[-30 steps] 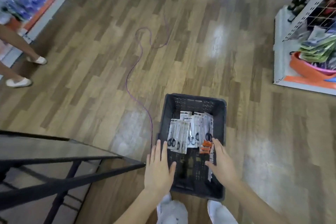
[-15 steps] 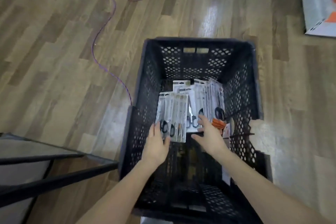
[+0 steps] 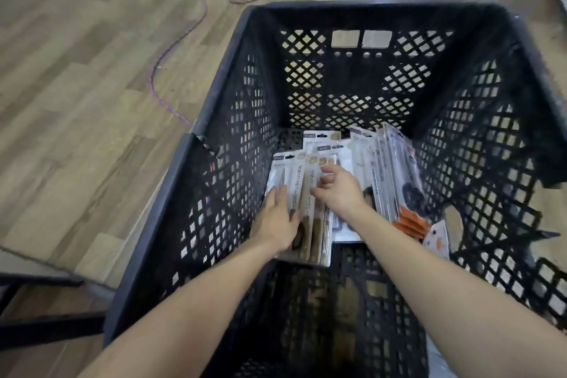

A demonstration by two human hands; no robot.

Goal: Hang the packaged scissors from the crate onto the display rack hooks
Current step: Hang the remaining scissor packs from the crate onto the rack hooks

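Inside the black crate (image 3: 506,77) – carded scissors packs (image 3: 310,193), print unreadable. Left hand (image 3: 277,221) lies flat-fingered on them; right hand (image 3: 339,190), fingers curled, pinches one – grip unclear.

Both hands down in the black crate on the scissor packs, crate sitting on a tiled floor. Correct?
Not quite. The head view shows the floor is wood-look plank, not tile. The rest holds: left hand and right hand are down in the black crate, on the scissor packs.

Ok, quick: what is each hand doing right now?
Left hand: open, fingers flat on the left stack of packaged scissors in the black crate.
Right hand: fingers curled at that stack's top; grip cannot be told.
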